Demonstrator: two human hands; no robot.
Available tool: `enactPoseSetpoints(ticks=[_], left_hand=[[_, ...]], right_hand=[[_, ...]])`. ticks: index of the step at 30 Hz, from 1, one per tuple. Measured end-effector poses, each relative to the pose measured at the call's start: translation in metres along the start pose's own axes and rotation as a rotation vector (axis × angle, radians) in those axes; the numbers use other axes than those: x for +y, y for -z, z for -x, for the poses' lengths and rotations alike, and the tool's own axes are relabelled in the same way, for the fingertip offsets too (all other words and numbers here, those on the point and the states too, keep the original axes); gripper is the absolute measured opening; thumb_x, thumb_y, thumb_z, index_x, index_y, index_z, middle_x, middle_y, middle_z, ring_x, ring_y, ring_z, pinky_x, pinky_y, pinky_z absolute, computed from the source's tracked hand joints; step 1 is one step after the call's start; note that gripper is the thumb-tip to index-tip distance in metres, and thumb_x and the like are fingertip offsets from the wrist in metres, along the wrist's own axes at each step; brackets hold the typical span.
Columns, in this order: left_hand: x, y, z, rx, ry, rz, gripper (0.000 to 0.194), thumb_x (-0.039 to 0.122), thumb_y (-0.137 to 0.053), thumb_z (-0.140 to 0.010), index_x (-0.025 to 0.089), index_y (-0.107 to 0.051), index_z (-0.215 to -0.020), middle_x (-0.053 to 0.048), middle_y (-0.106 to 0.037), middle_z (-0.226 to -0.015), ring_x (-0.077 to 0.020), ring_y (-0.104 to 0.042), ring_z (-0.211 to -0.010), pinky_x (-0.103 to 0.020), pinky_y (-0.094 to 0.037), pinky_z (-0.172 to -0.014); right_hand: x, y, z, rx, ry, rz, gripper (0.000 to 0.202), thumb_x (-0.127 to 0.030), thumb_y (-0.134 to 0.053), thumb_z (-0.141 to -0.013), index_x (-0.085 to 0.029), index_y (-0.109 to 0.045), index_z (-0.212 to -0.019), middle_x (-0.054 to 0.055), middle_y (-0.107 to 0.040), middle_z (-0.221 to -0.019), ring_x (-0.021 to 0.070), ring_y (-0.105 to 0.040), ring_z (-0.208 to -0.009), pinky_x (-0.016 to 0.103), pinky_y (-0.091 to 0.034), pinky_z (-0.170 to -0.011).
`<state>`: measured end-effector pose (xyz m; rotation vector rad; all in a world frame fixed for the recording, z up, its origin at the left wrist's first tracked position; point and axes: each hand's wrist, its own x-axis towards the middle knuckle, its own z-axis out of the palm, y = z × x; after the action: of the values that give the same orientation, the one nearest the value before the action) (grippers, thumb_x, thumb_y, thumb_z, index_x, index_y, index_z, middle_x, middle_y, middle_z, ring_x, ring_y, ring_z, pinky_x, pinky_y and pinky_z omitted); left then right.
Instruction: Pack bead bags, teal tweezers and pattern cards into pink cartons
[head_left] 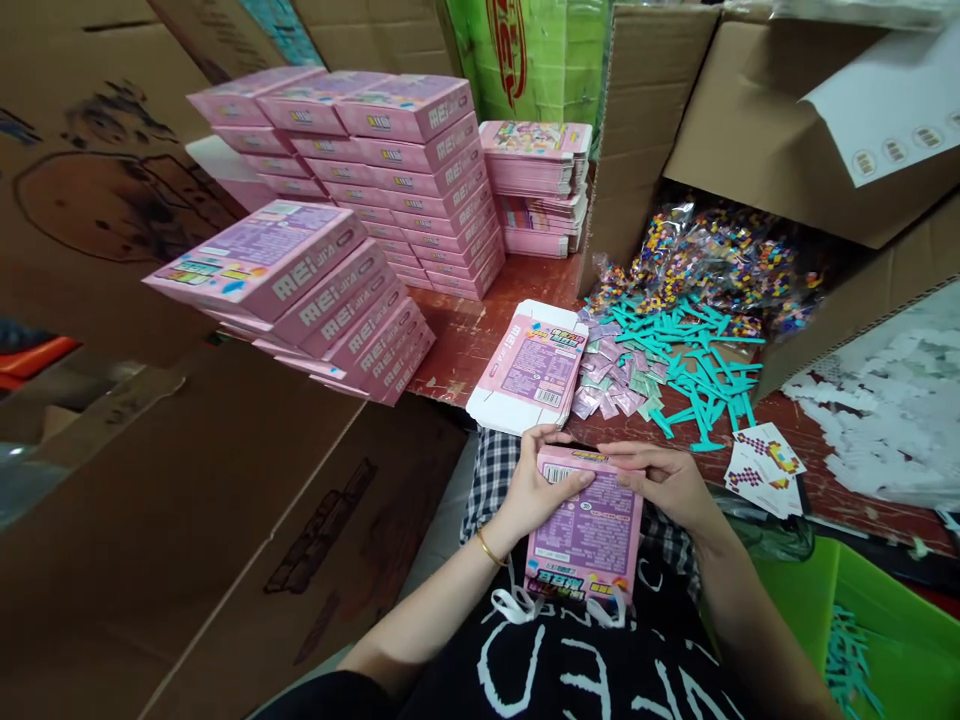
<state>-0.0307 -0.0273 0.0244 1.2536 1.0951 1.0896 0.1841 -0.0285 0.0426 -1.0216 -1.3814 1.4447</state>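
A pink and purple cardboard box rests against my lap, its printed back face up. My left hand grips its left side near the far end, thumb lying across the face. At the far right corner my right hand holds the same box, fingers along the end edge. Just beyond, flattened pink box blanks lie in a pile at the table edge. To their right are small pink and green sachets and turquoise plastic T-shaped tools.
Stacked pink boxes stand at the back left, with a nearer stack beside them. Bags of colourful beads fill an open carton. Printed cards and white pieces lie right, above a green bin.
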Motion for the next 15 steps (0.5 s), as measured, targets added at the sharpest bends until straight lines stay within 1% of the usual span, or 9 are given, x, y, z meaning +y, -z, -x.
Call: enactPoseSetpoints(ticks=[3, 4, 5, 7, 9, 10, 12, 14, 15], left_hand=[[0.000, 0.010, 0.010, -0.058, 0.089, 0.027, 0.080, 0.035, -0.083, -0.067, 0.024, -0.030, -0.126, -0.009, -0.055, -0.119, -0.0238, -0.058, -0.110, -0.042, -0.048, -0.096], [0.000, 0.014, 0.015, -0.098, 0.123, 0.036, 0.083, 0.035, -0.083, -0.067, 0.024, -0.027, -0.128, -0.009, -0.055, -0.120, -0.0235, -0.059, -0.109, -0.042, -0.049, -0.095], [-0.002, 0.019, 0.021, -0.159, 0.160, 0.041, 0.085, 0.035, -0.082, -0.069, 0.025, -0.025, -0.131, -0.009, -0.055, -0.121, -0.0230, -0.060, -0.108, -0.041, -0.049, -0.094], [-0.006, 0.027, 0.033, -0.278, 0.218, 0.006, 0.079, 0.037, -0.078, -0.074, 0.025, -0.025, -0.133, -0.008, -0.057, -0.117, -0.0210, -0.061, -0.103, -0.039, -0.051, -0.089], [-0.009, 0.032, 0.041, -0.321, 0.240, -0.074, 0.065, 0.041, -0.071, -0.080, 0.022, -0.034, -0.130, -0.006, -0.060, -0.106, -0.0180, -0.062, -0.092, -0.035, -0.052, -0.081], [-0.007, 0.035, 0.042, -0.299, 0.231, -0.116, 0.057, 0.043, -0.067, -0.083, 0.021, -0.040, -0.128, -0.005, -0.060, -0.102, -0.0166, -0.061, -0.088, -0.033, -0.052, -0.077], [0.010, 0.044, 0.038, -0.177, 0.142, -0.183, 0.042, 0.045, -0.060, -0.087, 0.020, -0.050, -0.120, -0.006, -0.062, -0.101, -0.0158, -0.060, -0.086, -0.031, -0.051, -0.076], [0.044, 0.066, 0.027, 0.013, -0.021, -0.271, 0.033, 0.044, -0.055, -0.090, 0.020, -0.058, -0.112, -0.007, -0.064, -0.105, -0.0172, -0.060, -0.092, -0.032, -0.051, -0.081], [0.068, 0.084, 0.020, 0.118, -0.114, -0.341, 0.030, 0.043, -0.055, -0.091, 0.020, -0.061, -0.108, -0.007, -0.066, -0.104, -0.0181, -0.061, -0.094, -0.032, -0.050, -0.084]], right_hand=[[0.005, -0.003, 0.002, -0.026, 0.008, -0.027, 0.021, -0.027, -0.079, -0.074, -0.023, -0.077, -0.095, 0.010, -0.069, -0.121, 0.0264, -0.064, -0.115, 0.043, -0.052, -0.098], [0.010, -0.003, 0.004, -0.007, 0.015, -0.044, 0.025, -0.027, -0.079, -0.073, -0.022, -0.076, -0.098, 0.011, -0.067, -0.124, 0.0272, -0.062, -0.118, 0.043, -0.052, -0.099], [0.016, -0.002, 0.006, 0.046, 0.020, -0.059, 0.029, -0.027, -0.080, -0.073, -0.022, -0.074, -0.101, 0.011, -0.066, -0.126, 0.0276, -0.060, -0.120, 0.043, -0.051, -0.100], [0.029, 0.001, 0.007, 0.255, 0.007, -0.100, 0.035, -0.030, -0.079, -0.073, -0.022, -0.071, -0.106, 0.011, -0.066, -0.125, 0.0269, -0.061, -0.118, 0.043, -0.050, -0.101], [0.040, 0.003, 0.002, 0.512, -0.033, -0.171, 0.040, -0.035, -0.078, -0.073, -0.021, -0.069, -0.109, 0.011, -0.069, -0.119, 0.0262, -0.065, -0.112, 0.045, -0.050, -0.100], [0.041, 0.002, -0.003, 0.611, -0.051, -0.213, 0.042, -0.038, -0.078, -0.072, -0.021, -0.067, -0.109, 0.011, -0.069, -0.118, 0.0263, -0.065, -0.110, 0.046, -0.050, -0.100], [0.037, -0.006, -0.015, 0.706, -0.034, -0.283, 0.047, -0.041, -0.077, -0.073, -0.021, -0.064, -0.113, 0.012, -0.066, -0.125, 0.0268, -0.063, -0.115, 0.048, -0.047, -0.103], [0.027, -0.019, -0.024, 0.681, 0.059, -0.310, 0.049, -0.042, -0.072, -0.078, -0.024, -0.058, -0.121, 0.010, -0.058, -0.136, 0.0259, -0.055, -0.126, 0.047, -0.043, -0.108], [0.022, -0.025, -0.026, 0.644, 0.111, -0.305, 0.049, -0.041, -0.070, -0.081, -0.025, -0.055, -0.125, 0.009, -0.054, -0.141, 0.0252, -0.051, -0.131, 0.047, -0.041, -0.110]])
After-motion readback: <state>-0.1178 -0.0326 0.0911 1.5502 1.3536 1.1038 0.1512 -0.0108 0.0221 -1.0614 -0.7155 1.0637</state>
